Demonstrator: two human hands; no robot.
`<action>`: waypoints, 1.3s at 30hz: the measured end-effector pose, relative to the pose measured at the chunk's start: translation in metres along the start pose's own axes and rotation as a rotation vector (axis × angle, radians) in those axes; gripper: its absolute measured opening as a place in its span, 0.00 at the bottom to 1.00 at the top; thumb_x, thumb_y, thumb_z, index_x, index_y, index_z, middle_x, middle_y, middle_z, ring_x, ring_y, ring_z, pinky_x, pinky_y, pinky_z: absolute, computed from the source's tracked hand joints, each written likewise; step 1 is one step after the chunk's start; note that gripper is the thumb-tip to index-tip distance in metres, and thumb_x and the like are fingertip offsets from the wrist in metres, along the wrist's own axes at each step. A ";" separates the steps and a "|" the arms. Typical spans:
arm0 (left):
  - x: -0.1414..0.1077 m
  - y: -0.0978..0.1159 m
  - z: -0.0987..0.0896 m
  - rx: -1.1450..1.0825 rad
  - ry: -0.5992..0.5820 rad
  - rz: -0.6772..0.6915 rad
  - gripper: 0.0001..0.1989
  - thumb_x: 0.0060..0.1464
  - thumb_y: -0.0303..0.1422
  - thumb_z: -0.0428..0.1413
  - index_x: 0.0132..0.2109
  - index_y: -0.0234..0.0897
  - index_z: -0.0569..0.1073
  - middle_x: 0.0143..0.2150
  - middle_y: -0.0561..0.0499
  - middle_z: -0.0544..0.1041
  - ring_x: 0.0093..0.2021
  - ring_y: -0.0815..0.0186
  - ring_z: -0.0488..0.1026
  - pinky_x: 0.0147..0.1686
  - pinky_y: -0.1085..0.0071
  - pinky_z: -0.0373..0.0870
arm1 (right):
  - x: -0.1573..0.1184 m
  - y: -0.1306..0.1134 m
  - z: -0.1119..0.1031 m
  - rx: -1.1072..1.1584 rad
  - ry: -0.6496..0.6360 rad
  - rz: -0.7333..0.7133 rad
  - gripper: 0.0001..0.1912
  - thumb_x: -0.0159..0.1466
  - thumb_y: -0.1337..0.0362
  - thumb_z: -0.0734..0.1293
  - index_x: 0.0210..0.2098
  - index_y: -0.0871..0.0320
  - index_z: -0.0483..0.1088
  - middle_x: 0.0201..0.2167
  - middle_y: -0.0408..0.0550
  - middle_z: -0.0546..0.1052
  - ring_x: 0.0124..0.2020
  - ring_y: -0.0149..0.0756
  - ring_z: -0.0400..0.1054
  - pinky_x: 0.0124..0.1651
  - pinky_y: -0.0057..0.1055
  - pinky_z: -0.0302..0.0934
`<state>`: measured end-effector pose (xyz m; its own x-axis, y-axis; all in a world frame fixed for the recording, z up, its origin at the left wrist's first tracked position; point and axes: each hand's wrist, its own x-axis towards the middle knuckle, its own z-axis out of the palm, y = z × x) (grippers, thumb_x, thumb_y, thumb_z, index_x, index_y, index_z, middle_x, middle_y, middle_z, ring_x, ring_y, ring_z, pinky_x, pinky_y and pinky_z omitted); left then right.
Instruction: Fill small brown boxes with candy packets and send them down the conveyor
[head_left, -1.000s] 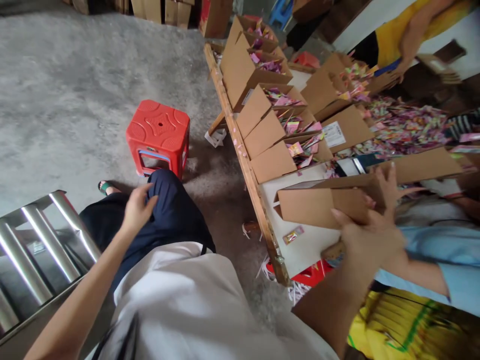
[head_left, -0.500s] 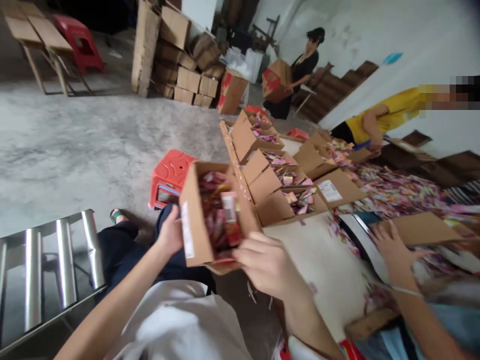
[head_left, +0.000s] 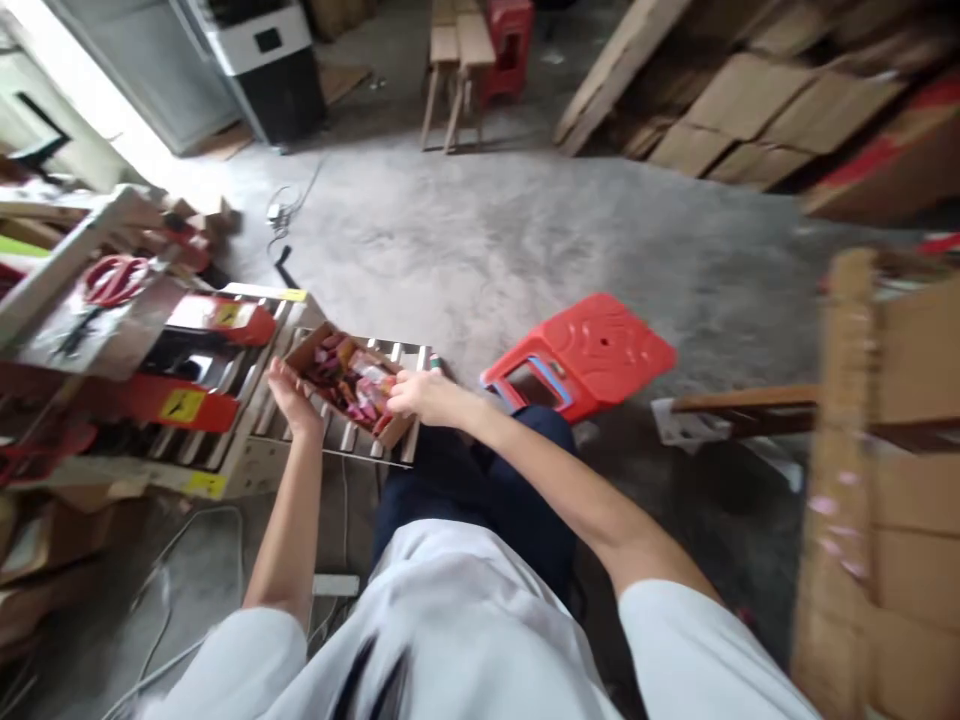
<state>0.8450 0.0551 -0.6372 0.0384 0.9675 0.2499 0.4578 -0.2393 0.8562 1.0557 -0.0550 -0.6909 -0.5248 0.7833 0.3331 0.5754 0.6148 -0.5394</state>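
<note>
My left hand [head_left: 295, 400] and right hand [head_left: 429, 398] hold the open carton [head_left: 395, 430] at 2 opposite ends, left of centre in the frame, a grip presumably meant to keep its packets [head_left: 351, 375] from spilling (I cannot tell whether the rollers [head_left: 349, 437] below bear it).

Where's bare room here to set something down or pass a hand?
Free: top of the red stool; concrete floor between that stool and the wooden benches. Crowded: the roller conveyor, partly hidden by the filled box in the left hand and right hand, and the red-sided machine at picture left.
</note>
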 end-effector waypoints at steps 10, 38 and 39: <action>0.019 -0.002 -0.028 0.121 -0.066 0.139 0.16 0.56 0.43 0.59 0.45 0.35 0.80 0.42 0.46 0.79 0.42 0.62 0.75 0.45 0.68 0.71 | 0.040 -0.040 0.025 0.164 0.223 0.279 0.27 0.72 0.54 0.59 0.66 0.61 0.63 0.66 0.64 0.65 0.64 0.50 0.64 0.63 0.46 0.62; 0.045 0.054 0.008 1.016 -1.045 0.515 0.12 0.62 0.41 0.57 0.43 0.41 0.82 0.44 0.46 0.80 0.43 0.63 0.76 0.41 0.70 0.63 | 0.050 -0.025 0.085 0.047 0.554 0.211 0.17 0.69 0.66 0.60 0.52 0.56 0.78 0.63 0.61 0.66 0.65 0.53 0.60 0.66 0.52 0.57; 0.048 0.055 0.009 1.027 -1.067 0.500 0.13 0.62 0.42 0.57 0.43 0.41 0.82 0.44 0.46 0.80 0.42 0.64 0.76 0.38 0.71 0.62 | 0.044 -0.029 0.083 0.039 0.650 0.201 0.17 0.70 0.67 0.60 0.52 0.56 0.77 0.64 0.61 0.65 0.66 0.53 0.59 0.66 0.51 0.57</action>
<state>0.8800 0.0889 -0.5821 0.7511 0.5247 -0.4006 0.5770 -0.8166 0.0124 0.9637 -0.0458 -0.7251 0.0804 0.7852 0.6140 0.5926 0.4576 -0.6629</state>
